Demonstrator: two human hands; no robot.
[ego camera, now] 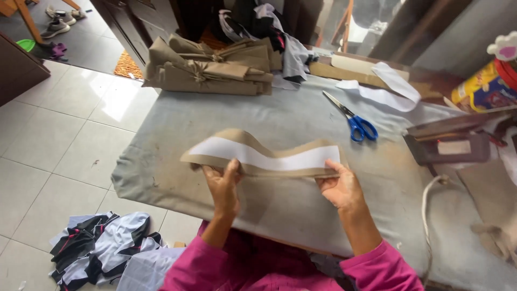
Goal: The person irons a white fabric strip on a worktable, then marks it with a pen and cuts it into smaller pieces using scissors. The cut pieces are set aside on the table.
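Fabric strip (264, 156) runs crosswise over the table (301, 210), left hand (223, 186) pinching nearer its middle, right hand (339, 186) pinching its right end.

A round yellow tin (481, 86) with red and blue print stands at the table's far right edge, partly cut off, perhaps a snack container.

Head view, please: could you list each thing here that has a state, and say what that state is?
curved tan fabric piece, held up off the table, white strip on top
left hand, gripping the piece's left part
right hand, gripping its right end
blue-handled scissors, lying flat, blades shut
tan fabric bundles, folded, tied, stacked
iron, resting on the table
clothes on the floor, crumpled in a heap
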